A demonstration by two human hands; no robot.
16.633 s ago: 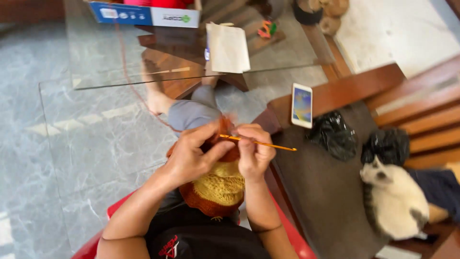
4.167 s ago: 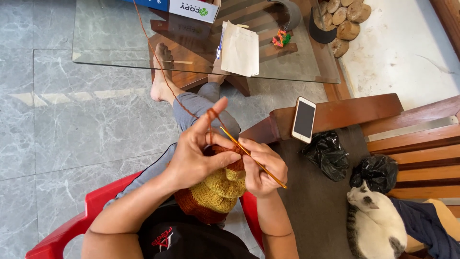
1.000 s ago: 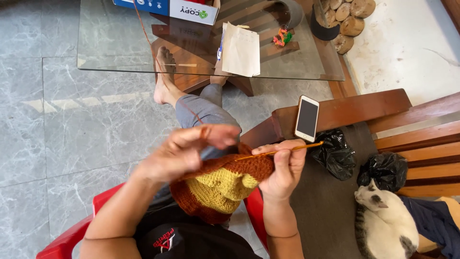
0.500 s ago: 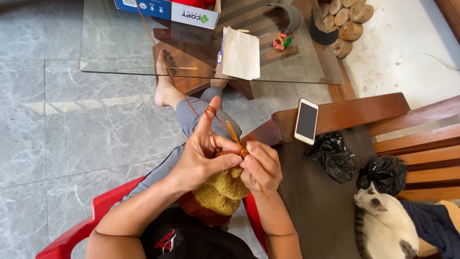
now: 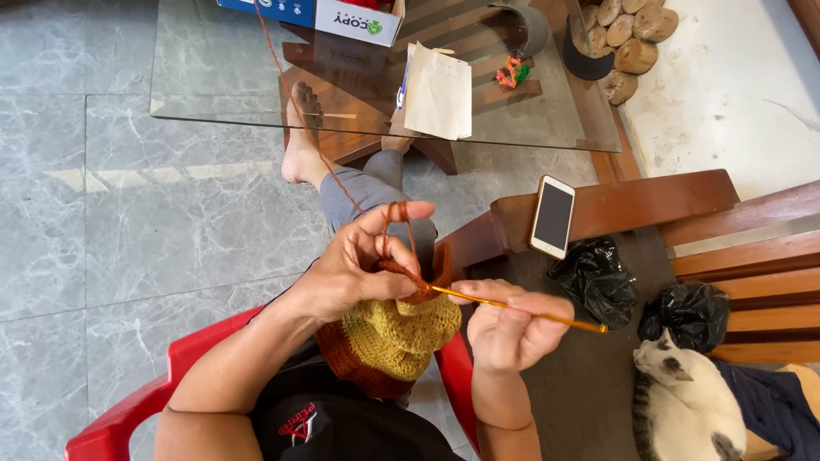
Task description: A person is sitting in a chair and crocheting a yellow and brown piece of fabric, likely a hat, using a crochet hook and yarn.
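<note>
Seen from above, a seated person's left hand [image 5: 359, 269] pinches the top edge of a yellow and rust crochet piece [image 5: 389, 337] in the lap, rust yarn [image 5: 303, 119] looped over its raised forefinger. The right hand [image 5: 512, 329] is closed around an orange crochet hook [image 5: 521, 312], its tip in the stitches. On the glass table [image 5: 213, 85] ahead lie a blue and white printed box [image 5: 316, 13], cut off at the top edge, and a cream paper bag [image 5: 437, 92]. A white phone [image 5: 553, 216] rests on a wooden bench arm. 2 black plastic bags [image 5: 598, 277] hide their contents. A cat [image 5: 688, 405] is partly out of frame.
</note>
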